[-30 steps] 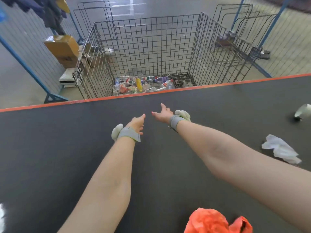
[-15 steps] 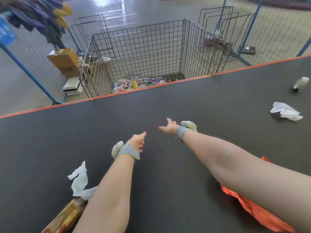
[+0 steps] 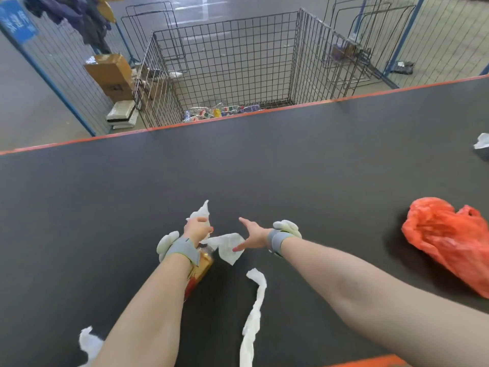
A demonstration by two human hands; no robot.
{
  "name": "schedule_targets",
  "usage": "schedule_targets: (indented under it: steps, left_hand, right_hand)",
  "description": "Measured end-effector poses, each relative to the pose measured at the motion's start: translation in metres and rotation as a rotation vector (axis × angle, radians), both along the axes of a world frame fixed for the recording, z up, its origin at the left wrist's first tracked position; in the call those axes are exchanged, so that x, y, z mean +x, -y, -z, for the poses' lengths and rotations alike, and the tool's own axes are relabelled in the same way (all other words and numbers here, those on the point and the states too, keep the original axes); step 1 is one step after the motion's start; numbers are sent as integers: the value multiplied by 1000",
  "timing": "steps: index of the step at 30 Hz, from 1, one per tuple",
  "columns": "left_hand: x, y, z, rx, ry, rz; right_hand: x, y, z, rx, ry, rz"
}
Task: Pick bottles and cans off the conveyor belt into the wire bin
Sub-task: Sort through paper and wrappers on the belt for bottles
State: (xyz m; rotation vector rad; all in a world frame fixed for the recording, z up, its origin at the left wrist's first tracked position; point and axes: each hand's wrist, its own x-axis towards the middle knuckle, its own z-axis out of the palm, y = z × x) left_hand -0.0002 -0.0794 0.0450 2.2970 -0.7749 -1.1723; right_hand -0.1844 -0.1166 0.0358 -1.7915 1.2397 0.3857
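Bright, even light fills the scene. White glare streaks the glossy grey concrete floor (image 3: 201, 6) at the top. The matte black conveyor belt (image 3: 264, 168) looks flat and dull, and the crumpled orange plastic bag (image 3: 447, 245) casts a soft shadow leftward. Wide-angle distortion bows the belt's far edge and splays the grey wire-mesh bin (image 3: 238, 62). Detail is soft throughout.

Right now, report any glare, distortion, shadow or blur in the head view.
Head view: the wide-angle lens splays the walls of the wire bin; glare streaks the floor behind it; the orange bag throws a soft shadow leftward on the belt; the left hand is slightly blurred, so its grip over the bottle is unclear.
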Motion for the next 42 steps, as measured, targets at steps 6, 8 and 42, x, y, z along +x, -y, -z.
schedule_targets:
  steps: [6,8,42]
  left_hand:
    - [-1,-11,2,80,6,32]
    - [-4,-11,6,82,-2,31]
    - [67,325,-13,-167,-268,-185]
  right_hand:
    - [3,-25,15,-204,-13,-310]
    - [-3,-27,23,-245,-81,-371]
    - [142,427,-121,258,690,982]
